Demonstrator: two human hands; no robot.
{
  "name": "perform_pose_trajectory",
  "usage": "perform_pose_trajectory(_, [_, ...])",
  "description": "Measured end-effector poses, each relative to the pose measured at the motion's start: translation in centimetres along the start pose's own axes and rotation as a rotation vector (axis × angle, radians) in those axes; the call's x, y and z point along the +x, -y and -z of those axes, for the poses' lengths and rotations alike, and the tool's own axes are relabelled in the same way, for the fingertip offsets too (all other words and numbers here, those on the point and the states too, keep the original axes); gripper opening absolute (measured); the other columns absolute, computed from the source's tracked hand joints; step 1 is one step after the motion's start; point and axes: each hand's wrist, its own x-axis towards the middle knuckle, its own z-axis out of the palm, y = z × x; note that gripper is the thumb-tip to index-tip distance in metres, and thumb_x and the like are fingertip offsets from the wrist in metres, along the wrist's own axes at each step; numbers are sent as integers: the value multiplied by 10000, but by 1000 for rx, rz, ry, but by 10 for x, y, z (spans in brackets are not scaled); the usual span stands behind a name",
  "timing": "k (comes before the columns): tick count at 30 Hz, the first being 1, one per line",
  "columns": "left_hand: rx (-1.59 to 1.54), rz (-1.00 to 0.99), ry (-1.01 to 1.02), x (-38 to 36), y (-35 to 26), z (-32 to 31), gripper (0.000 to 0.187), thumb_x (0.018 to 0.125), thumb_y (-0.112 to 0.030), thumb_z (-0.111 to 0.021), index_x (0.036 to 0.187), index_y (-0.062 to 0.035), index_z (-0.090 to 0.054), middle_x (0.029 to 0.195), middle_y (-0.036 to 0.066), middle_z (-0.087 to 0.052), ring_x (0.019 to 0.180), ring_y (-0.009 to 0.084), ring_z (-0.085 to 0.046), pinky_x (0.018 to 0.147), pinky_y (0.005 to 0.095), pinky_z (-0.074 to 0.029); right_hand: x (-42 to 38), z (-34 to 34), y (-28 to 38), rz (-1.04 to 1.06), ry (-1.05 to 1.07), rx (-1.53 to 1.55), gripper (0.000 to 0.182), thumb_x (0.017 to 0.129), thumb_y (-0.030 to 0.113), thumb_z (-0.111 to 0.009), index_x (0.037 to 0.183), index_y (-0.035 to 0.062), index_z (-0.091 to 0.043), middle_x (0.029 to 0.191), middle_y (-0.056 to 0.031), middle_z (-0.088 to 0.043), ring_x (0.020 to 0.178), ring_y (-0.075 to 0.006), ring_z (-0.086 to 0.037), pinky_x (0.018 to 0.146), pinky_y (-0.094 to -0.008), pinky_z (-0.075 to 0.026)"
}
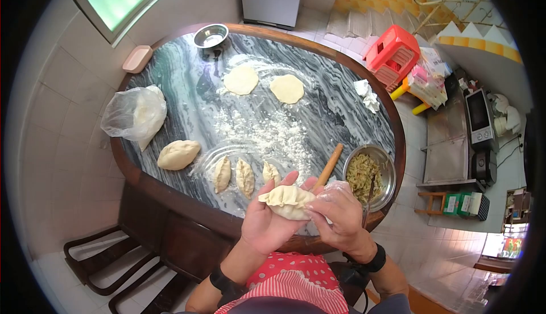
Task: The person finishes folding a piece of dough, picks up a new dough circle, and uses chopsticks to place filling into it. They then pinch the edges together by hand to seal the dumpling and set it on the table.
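Observation:
A pleated dumpling (287, 201) lies on the upturned palm of my left hand (266, 227), whose fingers are partly hidden under it. My right hand (340, 214), floury at the fingers, pinches the dumpling's right end. Just beyond my hands, three shaped dumplings (244, 178) stand on the floured marble table (347, 106). A wooden rolling pin (329, 165) lies beyond my right hand, beside a steel bowl of shredded filling (364, 176) with utensils in it. Farther back are two flat dough rounds (241, 80). A lump of dough (178, 155) sits at the left.
A plastic bag (136, 112) and a pink tray (137, 59) are at the table's left edge. An empty metal bowl (211, 36) stands at the back, crumpled tissue (367, 95) at the right. Dark chairs (142, 229) are at lower left, red stools (392, 57) beyond the right edge.

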Motion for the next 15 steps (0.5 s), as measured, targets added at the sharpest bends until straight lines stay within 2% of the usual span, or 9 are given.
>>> perform_pose_trajectory(9, [-47, -19, 73, -5, 3, -7, 486, 1021, -424, -341, 1361, -112, -493, 1465, 189, -390, 1331, 338, -390, 1106, 522, -285, 18, 14, 9, 89, 18, -33, 381, 647, 94, -798, 1000, 64, -657, 875, -70, -596, 812, -278, -586, 797, -426, -407])
perform_pose_trajectory(11, [-26, -14, 79, -5, 5, -9, 498, 1024, -408, -351, 1388, -72, -398, 1455, 195, -384, 1310, 317, -418, 1105, 499, -313, 20, 6, 9, 110, 48, -4, 378, 658, 91, -789, 1010, 63, -655, 870, -78, -593, 828, -285, -591, 797, -436, -407])
perform_pose_trajectory(15, [-93, 4, 162, -3, 3, -3, 514, 1025, -404, -360, 1402, -54, -376, 1447, 193, -393, 1304, 312, -426, 1106, 502, -310, 16, 1, 5, 112, 98, -37, 377, 670, 99, -784, 1019, 63, -647, 876, -84, -591, 851, -291, -596, 809, -449, -405])
